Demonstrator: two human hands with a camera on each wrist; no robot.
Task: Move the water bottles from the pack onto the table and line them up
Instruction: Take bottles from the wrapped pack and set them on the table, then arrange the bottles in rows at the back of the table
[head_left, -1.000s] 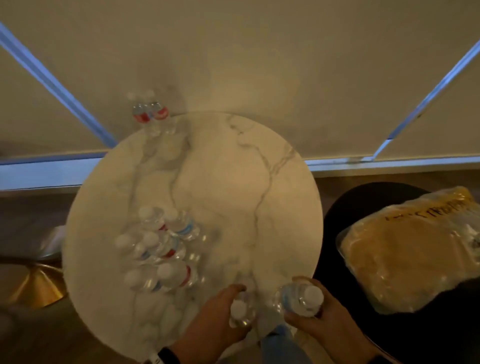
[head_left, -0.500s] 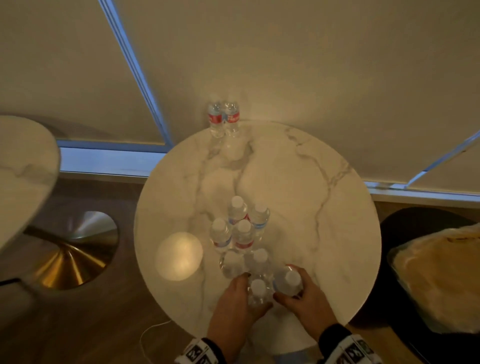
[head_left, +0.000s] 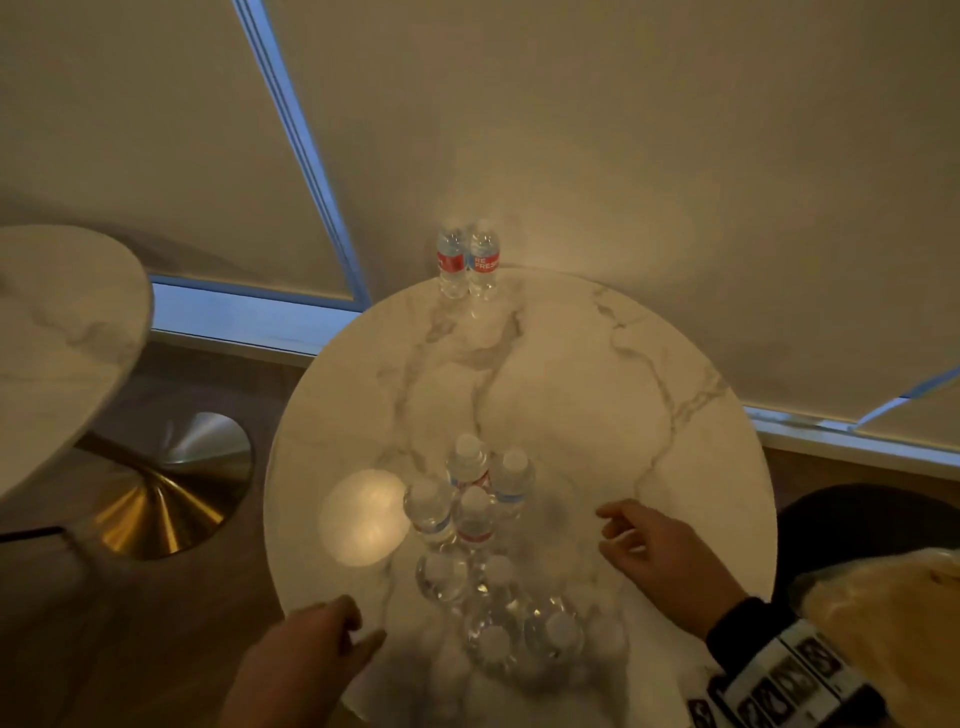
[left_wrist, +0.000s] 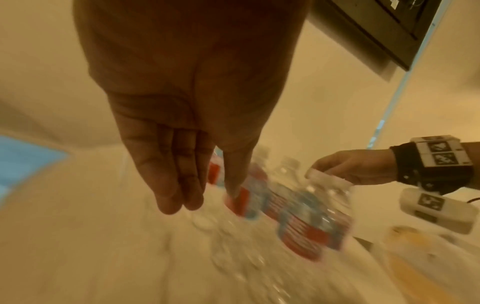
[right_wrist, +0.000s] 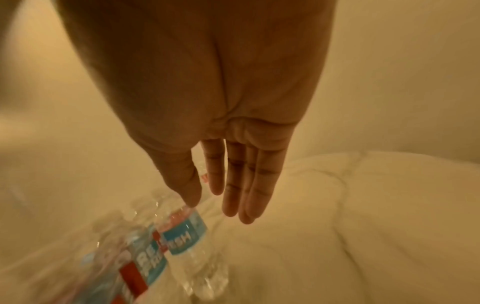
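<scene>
Two bare hands hover at the near side of a round marble table (head_left: 597, 395), neither one holding anything. On the near left, the left hand (head_left: 306, 654) hangs over the table's edge with its fingers (left_wrist: 171, 185) straight and close together, the thumb pointing down just beside the bottle labels in the left wrist view. On the right and a little farther in, the right hand (head_left: 660, 551) floats above the marble with loosely extended fingers (right_wrist: 241, 185), apart from the bottles; a banded wrist camera with black-and-white markers (head_left: 789, 680) sits on its wrist. Between the hands stands a cluster of water bottles (head_left: 483, 551), upright with white caps, running in two rough columns from the near edge toward the table's middle; the nearest ones are blurred and their count is hard to tell. The right wrist view shows red-and-blue labels on clear plastic, just below the thumb. At the near right edge of the head view lies the crinkled plastic pack (head_left: 893, 623), off the table. A bright round light reflection (head_left: 363, 517) glows on the marble left of the cluster. At the far rim, a pair of bottles (head_left: 468, 260) stands side by side, touching, well apart from the cluster. Farther left is a second marble tabletop (head_left: 62, 353) over a brass pedestal base (head_left: 166, 499).
</scene>
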